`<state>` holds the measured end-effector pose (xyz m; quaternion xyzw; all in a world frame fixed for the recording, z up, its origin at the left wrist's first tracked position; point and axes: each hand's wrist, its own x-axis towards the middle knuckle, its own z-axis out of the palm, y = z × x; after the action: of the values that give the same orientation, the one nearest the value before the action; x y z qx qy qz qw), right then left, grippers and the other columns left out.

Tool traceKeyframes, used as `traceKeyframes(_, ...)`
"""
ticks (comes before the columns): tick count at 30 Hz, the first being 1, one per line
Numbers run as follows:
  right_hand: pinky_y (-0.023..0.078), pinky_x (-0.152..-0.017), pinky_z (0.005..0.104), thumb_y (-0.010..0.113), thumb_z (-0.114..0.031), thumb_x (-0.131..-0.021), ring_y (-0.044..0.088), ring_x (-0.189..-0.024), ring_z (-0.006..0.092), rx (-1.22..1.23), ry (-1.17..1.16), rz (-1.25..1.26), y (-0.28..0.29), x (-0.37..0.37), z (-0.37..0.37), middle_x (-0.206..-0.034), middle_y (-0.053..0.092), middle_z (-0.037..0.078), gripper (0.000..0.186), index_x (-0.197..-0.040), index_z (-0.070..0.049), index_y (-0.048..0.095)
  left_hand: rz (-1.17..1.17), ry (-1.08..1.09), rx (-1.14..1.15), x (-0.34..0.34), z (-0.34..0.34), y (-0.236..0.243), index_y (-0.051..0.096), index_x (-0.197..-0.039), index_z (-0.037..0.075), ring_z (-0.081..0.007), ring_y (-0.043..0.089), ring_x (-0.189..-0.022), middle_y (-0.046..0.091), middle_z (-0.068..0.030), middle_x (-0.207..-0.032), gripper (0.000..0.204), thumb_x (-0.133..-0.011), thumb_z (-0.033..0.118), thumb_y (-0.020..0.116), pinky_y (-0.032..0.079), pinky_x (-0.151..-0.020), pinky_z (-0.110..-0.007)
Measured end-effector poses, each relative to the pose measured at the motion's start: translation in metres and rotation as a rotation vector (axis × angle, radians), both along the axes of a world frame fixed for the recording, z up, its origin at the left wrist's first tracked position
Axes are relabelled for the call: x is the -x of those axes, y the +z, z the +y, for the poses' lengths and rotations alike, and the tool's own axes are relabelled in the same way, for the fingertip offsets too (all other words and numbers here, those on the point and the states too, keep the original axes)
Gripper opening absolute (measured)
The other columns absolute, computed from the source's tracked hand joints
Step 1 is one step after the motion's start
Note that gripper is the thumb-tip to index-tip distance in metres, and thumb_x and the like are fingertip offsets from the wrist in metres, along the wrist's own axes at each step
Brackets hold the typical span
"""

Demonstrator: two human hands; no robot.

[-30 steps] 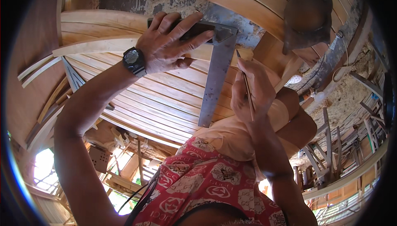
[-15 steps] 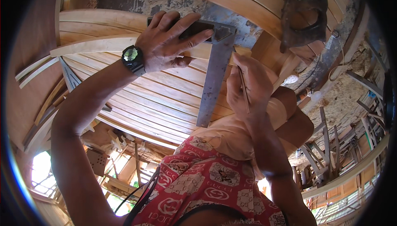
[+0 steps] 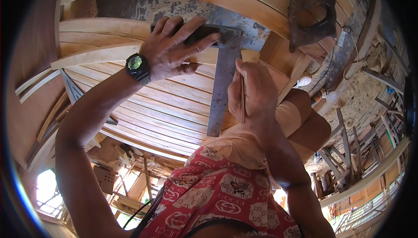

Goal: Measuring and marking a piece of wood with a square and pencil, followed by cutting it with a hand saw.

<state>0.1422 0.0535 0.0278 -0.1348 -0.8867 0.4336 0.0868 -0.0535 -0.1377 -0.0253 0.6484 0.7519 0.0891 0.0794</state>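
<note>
My left hand (image 3: 170, 51), with a black watch on its wrist, grips the dark stock of a try square (image 3: 220, 94). The square's grey metal blade crosses a light, curved wooden strip (image 3: 102, 56) and points back toward me. In my right hand (image 3: 257, 88) is a thin brown pencil (image 3: 243, 101), held close to the blade's right edge. Its writing tip is hidden behind my fingers. A short end of the strip (image 3: 250, 55) shows to the right of the blade. Underneath lies a slatted wooden panel (image 3: 165, 101).
A handsaw with a dark handle (image 3: 312, 14) lies on the boards at the far right. A looped cord (image 3: 352, 69) rests beyond it. Scrap wood (image 3: 344, 159) is piled at the right, and a reddish-brown wooden board (image 3: 35, 55) stands along the left.
My right hand has drawn slightly nearer to me along the blade, and the pencil stands more upright in the view. My left hand keeps its hold on the square. The view has shifted slightly.
</note>
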Motion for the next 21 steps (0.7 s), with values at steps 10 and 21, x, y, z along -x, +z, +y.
traceKeyframes(10, 0.054, -0.070, 0.0391, 0.069, 0.005, -0.079, 0.064, -0.081, 0.0318, -0.138, -0.050, -0.009, 0.009, 0.009, 0.011, -0.088, 0.064, 0.014, 0.026, -0.104, 0.002, 0.066, 0.013, -0.009, -0.027, -0.001, 0.001, 0.002, 0.049, -0.154, 0.037, -0.0329, 0.049, -0.119, 0.040, -0.0098, -0.158, 0.075, -0.087, 0.068, 0.065, 0.045, -0.094, -0.053)
traceKeyframes(21, 0.053, -0.070, 0.0424, 0.066, 0.003, -0.081, 0.063, -0.078, 0.0325, -0.066, 0.059, -0.095, 0.011, -0.015, -0.001, -0.088, 0.065, 0.013, 0.025, -0.106, 0.001, 0.067, -0.010, 0.006, 0.021, -0.001, 0.000, 0.003, 0.047, -0.154, 0.036, -0.0361, 0.049, -0.120, 0.042, -0.0104, -0.156, 0.081, -0.083, 0.068, 0.069, 0.046, -0.098, -0.054)
